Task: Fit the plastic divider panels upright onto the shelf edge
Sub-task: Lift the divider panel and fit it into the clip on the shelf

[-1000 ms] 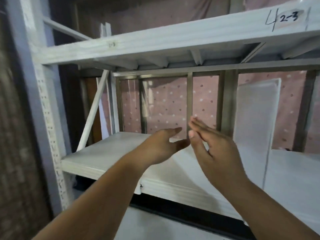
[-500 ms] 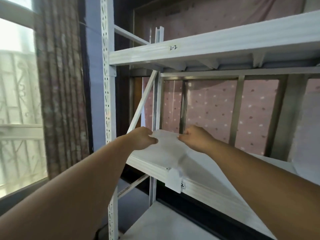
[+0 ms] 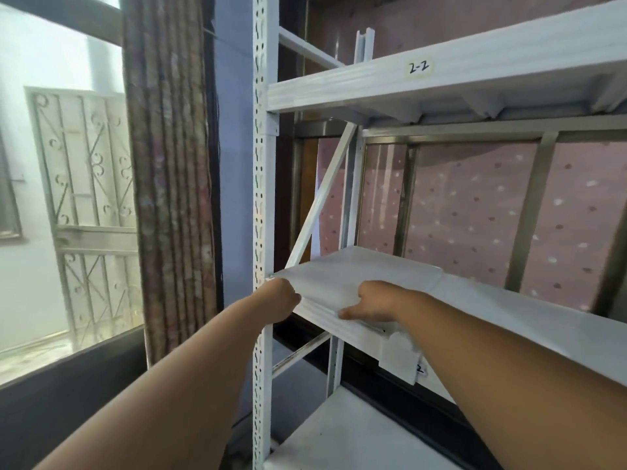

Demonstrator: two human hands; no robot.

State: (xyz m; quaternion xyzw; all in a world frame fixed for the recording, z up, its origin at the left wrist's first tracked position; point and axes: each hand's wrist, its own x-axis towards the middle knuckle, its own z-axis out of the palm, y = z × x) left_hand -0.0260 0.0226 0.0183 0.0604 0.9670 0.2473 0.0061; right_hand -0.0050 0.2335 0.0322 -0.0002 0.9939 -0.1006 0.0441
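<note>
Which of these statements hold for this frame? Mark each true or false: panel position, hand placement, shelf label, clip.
1. The panel stands upright. False: it lies flat on the shelf.
2. Both hands are at the panel's front edge. True: left hand, right hand.
3. The upper shelf label reads 4-1. False: it reads 2-2.
4. A white clip sits on the shelf's front edge. True.
</note>
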